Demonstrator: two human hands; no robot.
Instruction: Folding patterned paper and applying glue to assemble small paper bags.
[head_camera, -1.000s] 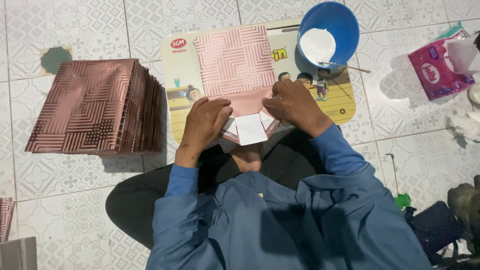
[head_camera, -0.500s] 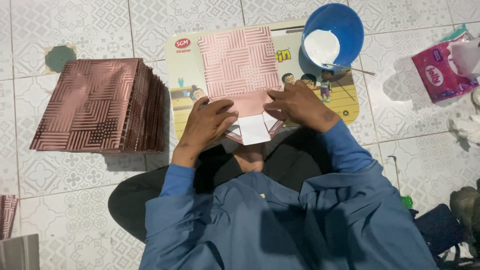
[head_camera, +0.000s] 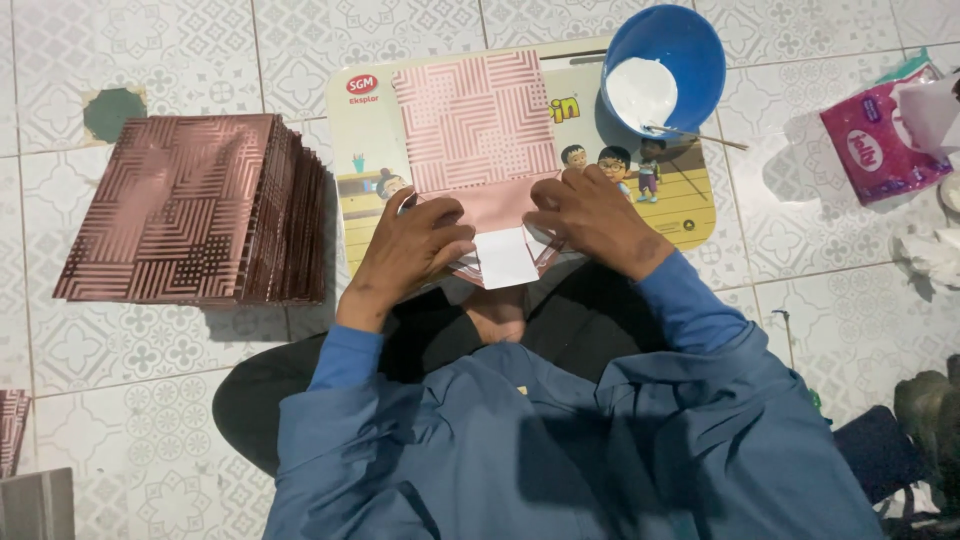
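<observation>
The person sits on the tiled floor (head_camera: 150, 400) in a blue long-sleeved shirt, both hands pressed on a pink patterned paper sheet (head_camera: 478, 135) that lies on a yellow cartoon-printed lap board (head_camera: 680, 200); the upper part of the sheet lies flat and shows a striped geometric pattern, while its near edge is folded up into a plain pink band with a small white flap (head_camera: 505, 258) at the middle. The left hand (head_camera: 415, 250) rests on the left corner of that fold, its fingers curled narrow and pressing down on the paper; the right hand (head_camera: 590, 218) lies on the right corner, fingers bent and close together, also flat on the fold; the white flap sits between the two hands, just touching both. Whether either hand pinches the paper or only presses it cannot be told.

To the person's left a thick stack of brown-pink patterned sheets (head_camera: 190, 210) rests on the floor, just beside the board; on the board's far right corner stands a blue plastic bowl (head_camera: 690, 40) holding white paste, with a thin stick (head_camera: 695, 133) lying across its rim; well to the right lies a pink pack of tissues (head_camera: 880, 140), with crumpled white tissue (head_camera: 930, 250) near it.
</observation>
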